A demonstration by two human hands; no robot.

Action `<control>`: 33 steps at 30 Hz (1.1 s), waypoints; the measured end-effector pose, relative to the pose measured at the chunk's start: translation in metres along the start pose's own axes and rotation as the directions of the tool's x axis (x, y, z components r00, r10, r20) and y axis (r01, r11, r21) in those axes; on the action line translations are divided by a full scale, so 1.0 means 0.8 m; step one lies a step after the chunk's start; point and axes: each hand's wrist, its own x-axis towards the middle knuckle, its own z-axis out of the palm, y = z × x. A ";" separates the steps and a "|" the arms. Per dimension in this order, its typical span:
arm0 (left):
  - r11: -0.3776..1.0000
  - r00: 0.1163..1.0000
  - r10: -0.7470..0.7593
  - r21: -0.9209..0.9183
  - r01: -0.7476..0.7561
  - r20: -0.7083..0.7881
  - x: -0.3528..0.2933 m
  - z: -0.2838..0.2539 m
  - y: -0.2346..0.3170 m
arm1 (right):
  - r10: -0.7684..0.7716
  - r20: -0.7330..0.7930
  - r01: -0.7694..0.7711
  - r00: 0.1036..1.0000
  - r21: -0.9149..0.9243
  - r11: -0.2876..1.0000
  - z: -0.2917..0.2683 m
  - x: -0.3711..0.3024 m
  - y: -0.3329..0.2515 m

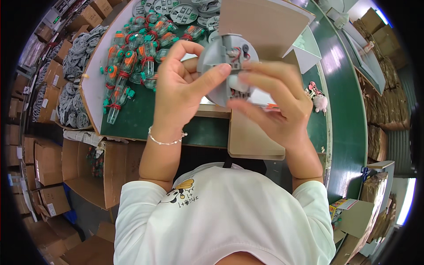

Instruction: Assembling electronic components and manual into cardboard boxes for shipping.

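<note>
A round grey plastic housing [215,88] with small electronic parts, red and black wires and a rounded white piece [238,83] is held up over the bench. My left hand [183,79] grips its left side, thumb across the front and fingers behind. On its right side, my right hand [278,97] has curved fingers over the white piece and the thumb near the lower edge. Motion blurs those fingers, so whether they pinch anything is unclear. Left of my hands lies a pile of clear plastic pieces [148,68] with green and orange parts and red wires.
More round grey housings [183,14] lie at the back of the green bench [145,126]. A cardboard flap [256,141] projects over the front edge, with a white box [304,51] at the right. Pink plush trinket [319,104] nearby. Open carton [84,176] at lower left.
</note>
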 end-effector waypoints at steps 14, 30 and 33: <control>-0.148 0.779 0.622 0.989 0.019 0.079 0.005 -0.150 -0.054 | 0.607 0.256 -0.638 0.753 0.056 0.768 0.030 -0.031 0.045; 0.416 0.543 0.839 0.687 -0.597 -0.037 -0.011 -0.018 -0.001 | 0.407 0.059 -0.402 0.912 -0.083 0.912 0.031 -0.036 0.063; 0.231 0.588 0.740 0.698 -0.678 0.326 0.005 0.016 -0.011 | 0.287 -0.507 -0.365 0.813 -0.060 0.929 0.003 -0.055 0.057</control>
